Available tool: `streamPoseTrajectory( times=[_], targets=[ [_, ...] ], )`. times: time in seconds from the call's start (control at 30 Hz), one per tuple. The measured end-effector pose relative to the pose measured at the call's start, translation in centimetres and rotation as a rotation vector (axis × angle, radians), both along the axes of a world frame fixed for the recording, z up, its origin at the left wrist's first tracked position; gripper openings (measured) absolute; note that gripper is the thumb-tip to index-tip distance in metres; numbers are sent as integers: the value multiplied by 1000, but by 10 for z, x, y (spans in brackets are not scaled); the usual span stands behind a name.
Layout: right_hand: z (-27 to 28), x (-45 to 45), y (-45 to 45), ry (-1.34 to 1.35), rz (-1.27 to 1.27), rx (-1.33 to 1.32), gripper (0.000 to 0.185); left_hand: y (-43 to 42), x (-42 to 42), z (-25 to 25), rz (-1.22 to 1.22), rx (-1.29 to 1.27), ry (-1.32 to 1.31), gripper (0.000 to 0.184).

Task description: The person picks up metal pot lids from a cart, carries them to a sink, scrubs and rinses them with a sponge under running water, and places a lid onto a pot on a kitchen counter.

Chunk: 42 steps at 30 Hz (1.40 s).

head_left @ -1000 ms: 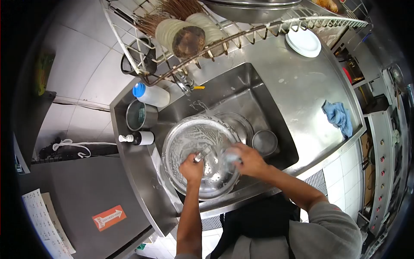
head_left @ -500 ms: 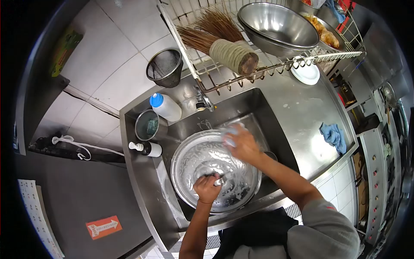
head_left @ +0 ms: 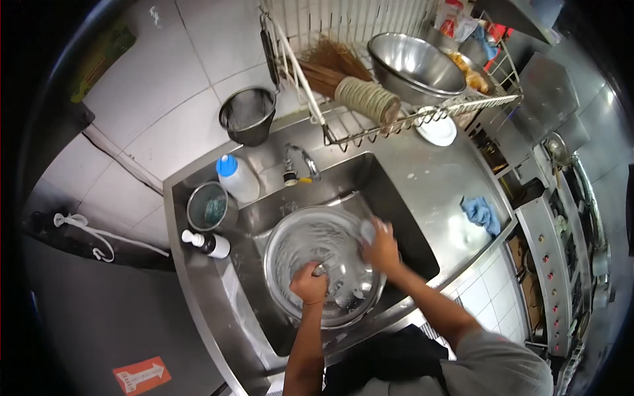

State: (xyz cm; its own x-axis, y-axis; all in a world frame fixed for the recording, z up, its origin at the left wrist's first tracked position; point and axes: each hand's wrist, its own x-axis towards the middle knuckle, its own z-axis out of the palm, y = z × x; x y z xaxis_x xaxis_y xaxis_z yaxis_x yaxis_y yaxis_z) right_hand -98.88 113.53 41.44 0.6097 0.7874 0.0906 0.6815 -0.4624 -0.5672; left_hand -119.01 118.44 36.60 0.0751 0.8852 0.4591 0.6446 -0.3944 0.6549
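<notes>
A soapy basin (head_left: 290,241) in the sink (head_left: 411,247), both hands at work in it.
The left hand (head_left: 309,284) is closed on a metal piece (head_left: 321,269) inside the basin, mostly hidden by the fist; the right hand (head_left: 381,249), blurred, grips a pale pad (head_left: 367,231) at the basin's right side, though whether the pad touches the wall I cannot tell. The tap (head_left: 304,158) stands behind the basin. On the sink's left ledge are a pump bottle (head_left: 216,245), a metal cup (head_left: 231,214) with something green in it, and a blue-capped bottle (head_left: 241,183). A strainer (head_left: 247,115) hangs behind them. On the counter (head_left: 429,175) to the right lie a blue cloth (head_left: 481,215) and white plates (head_left: 438,131); the rack (head_left: 479,103) above bears bowls (head_left: 419,66) and brushes (head_left: 366,99).
</notes>
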Motion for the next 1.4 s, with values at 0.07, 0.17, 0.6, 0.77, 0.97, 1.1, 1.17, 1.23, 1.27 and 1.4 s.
streamPoseTrajectory(
  times=[0.07,0.17,0.6,0.77,0.97,1.1,1.17,1.23,1.27,1.4],
  targets=[
    [4,-29,-38,285,-232,-46,64,2,3,-4,23,-51,59,21],
    [-21,-16,-34,135,-171,170,57,8,17,28,170,-224,128,20],
    [-2,-24,-48,314,-380,125,60,7,37,56,-84,-1121,-1531,35],
    [-79,-126,-81,720,-713,44,66,22,52,46,77,-898,-1846,31],
    [-58,-86,-65,264,-291,108,61,23,50,75,165,-780,-1710,41],
    [22,-10,1,-430,215,444,54,3,47,101,75,-798,-1605,41],
    [68,5,38,-357,253,445,56,-6,46,98,48,-818,-1609,42],
    [106,13,54,-169,266,295,55,-10,47,100,-2,-854,-1604,44],
    [116,13,60,13,261,135,55,-11,48,99,8,-838,-1623,44],
    [44,-2,3,-62,328,340,68,-6,55,102,33,-814,-1710,43]
  ],
)
